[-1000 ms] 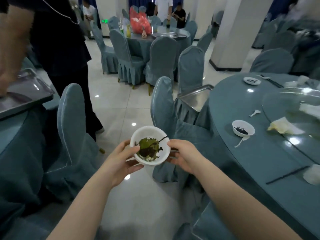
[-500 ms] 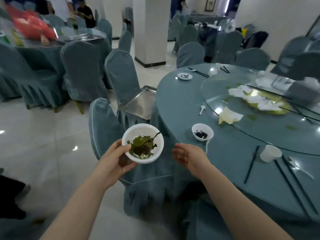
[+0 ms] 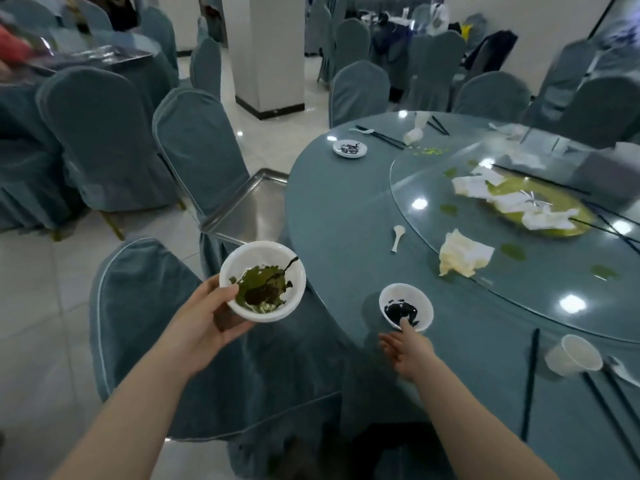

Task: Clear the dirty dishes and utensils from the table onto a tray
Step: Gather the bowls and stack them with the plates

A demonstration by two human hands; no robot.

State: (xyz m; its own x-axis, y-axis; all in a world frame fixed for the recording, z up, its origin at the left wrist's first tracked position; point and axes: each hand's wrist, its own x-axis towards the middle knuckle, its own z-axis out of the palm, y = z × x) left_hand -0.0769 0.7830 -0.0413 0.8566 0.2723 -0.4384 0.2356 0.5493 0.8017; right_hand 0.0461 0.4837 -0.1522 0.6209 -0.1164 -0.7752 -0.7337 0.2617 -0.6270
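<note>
Two white bowls matter here. At lower centre the left hand (image 3: 204, 323) grips the white plastic bowl of green leafy scraps (image 3: 263, 281), thumb over its rim, in the air above a blue-covered chair. To its right the right hand (image 3: 408, 351), fingers loosely extended and grasping nothing, has one fingertip at the near rim of the small white bowl with dark sauce (image 3: 406, 306) on the round blue-clothed table (image 3: 332, 209). A hasty one-handed lift could tip sauce onto the cloth, or tilt the held bowl. Only part of the steel tray (image 3: 246, 211) on the chair at centre shows, and whether the fingertip touches sauce is unclear.
</note>
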